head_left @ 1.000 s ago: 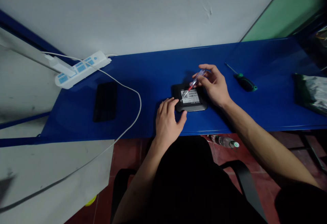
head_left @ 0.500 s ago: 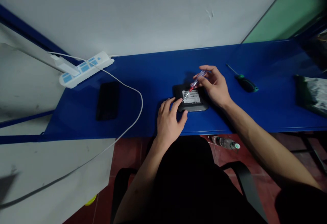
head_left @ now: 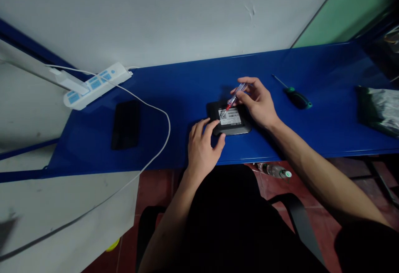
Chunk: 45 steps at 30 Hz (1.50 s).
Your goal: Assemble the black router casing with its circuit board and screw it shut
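Observation:
A small black box-like device (head_left: 237, 130) with a white printed label lies on the blue table. My right hand (head_left: 258, 102) is closed around the clear purplish handle of a screwdriver (head_left: 236, 94) with a red collar. Its thin shaft slants down to the left, and the tip meets the label's left side, close to my left index fingertip. My left hand (head_left: 202, 142) rests at the device's left edge, fingers stretched out and thumb apart, touching the device without gripping anything. Part of the device's right side is hidden by my right hand.
A green-and-black screwdriver (head_left: 297, 97) lies to the right, with a silvery plastic bag (head_left: 382, 109) beyond it. On the left are a black phone-like slab (head_left: 126, 125), a white power strip (head_left: 98, 86) and a looping white cable (head_left: 168, 127). A bottle (head_left: 274, 170) lies below the table.
The whole view has shifted slightly, so the table's contents appear a little further left. Both hands keep their places at the device, and the screwdriver stays slanted against the label.

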{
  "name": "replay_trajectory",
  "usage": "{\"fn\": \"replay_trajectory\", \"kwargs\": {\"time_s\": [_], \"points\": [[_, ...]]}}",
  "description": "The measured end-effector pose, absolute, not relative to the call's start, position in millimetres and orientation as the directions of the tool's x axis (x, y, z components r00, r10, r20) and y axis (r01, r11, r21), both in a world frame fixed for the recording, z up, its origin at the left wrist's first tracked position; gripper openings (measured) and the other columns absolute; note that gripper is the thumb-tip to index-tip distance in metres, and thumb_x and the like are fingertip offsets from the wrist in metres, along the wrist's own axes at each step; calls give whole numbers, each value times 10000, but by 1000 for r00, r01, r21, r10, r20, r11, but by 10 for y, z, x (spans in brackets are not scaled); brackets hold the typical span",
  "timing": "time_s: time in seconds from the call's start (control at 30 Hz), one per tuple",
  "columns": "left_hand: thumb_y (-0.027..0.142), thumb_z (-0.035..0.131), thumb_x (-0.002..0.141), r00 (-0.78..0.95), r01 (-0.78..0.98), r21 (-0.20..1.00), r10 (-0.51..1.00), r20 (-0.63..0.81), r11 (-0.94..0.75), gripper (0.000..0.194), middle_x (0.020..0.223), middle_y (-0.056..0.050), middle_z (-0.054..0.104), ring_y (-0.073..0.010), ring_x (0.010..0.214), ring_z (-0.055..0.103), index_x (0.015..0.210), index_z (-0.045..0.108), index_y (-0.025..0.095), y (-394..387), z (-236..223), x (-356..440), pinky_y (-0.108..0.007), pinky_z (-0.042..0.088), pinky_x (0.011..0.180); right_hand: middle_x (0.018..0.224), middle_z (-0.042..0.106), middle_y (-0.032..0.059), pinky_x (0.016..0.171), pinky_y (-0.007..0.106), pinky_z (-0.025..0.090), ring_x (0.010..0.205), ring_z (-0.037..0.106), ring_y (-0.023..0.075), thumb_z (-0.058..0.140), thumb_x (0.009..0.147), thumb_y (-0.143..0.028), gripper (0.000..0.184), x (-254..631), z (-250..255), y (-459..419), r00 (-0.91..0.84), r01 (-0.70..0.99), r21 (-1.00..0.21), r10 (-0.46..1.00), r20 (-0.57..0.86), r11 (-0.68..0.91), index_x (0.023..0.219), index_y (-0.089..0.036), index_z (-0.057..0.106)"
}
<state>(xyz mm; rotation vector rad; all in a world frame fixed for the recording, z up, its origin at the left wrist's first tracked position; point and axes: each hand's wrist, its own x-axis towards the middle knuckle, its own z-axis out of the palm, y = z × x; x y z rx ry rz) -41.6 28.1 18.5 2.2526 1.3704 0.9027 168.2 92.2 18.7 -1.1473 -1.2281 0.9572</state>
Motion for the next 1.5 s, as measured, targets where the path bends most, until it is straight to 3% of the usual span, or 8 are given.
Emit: {"fn": "replay_trajectory", "kwargs": {"time_s": [0.4, 0.8, 1.0, 1.23, 1.37, 1.5], "points": [[252, 637, 943, 319, 665, 595, 892, 321, -451, 357, 1305, -105, 622, -276, 1254, 551, 1292, 565, 218, 274, 184, -407, -473, 462, 1079, 907, 709, -13, 734, 400, 648, 737, 711, 185, 759, 811, -465, 351, 1707, 189, 942, 197, 18, -974, 954, 226, 227, 1087, -326, 592], [265, 656, 927, 304, 643, 606, 882, 360, -469, 428, 1294, -122, 628, -283, 1256, 550, 1323, 512, 188, 278, 151, -414, -476, 476, 1067, 963, 689, -3, 791, 434, 629, 803, 708, 201, 707, 862, -461, 317, 1725, 168, 942, 168, 57, -974, 960, 224, 217, 1125, -348, 571], [243, 661, 926, 280, 625, 623, 880, 384, -471, 371, 1273, -127, 650, -274, 1247, 572, 1273, 550, 173, 284, 132, -417, -478, 491, 1060, 965, 691, 0, 800, 446, 631, 829, 715, 211, 705, 862, -453, 316, 1731, 159, 950, 195, 75, -974, 955, 223, 212, 1126, -342, 572], [145, 579, 972, 187, 584, 680, 888, 419, -444, 165, 1135, -55, 718, -197, 1099, 668, 1101, 653, 215, 331, 129, -431, -404, 542, 989, 935, 709, 4, 779, 445, 649, 876, 732, 231, 756, 812, -471, 358, 1736, 134, 963, 235, 59, -978, 950, 207, 198, 1097, -331, 589], [120, 588, 961, 120, 582, 702, 897, 426, -411, 146, 982, -21, 739, -173, 948, 708, 971, 693, 220, 359, 162, -438, -333, 573, 879, 916, 711, 3, 800, 474, 645, 865, 735, 243, 754, 811, -485, 366, 1734, 123, 971, 229, 68, -977, 950, 211, 200, 1099, -332, 590], [132, 625, 945, 150, 572, 688, 881, 449, -448, 129, 935, -5, 731, -160, 888, 711, 963, 703, 232, 373, 197, -418, -307, 580, 818, 903, 707, 4, 780, 470, 651, 893, 732, 249, 766, 799, -484, 363, 1726, 142, 970, 241, 40, -978, 948, 208, 204, 1078, -329, 593]]}}
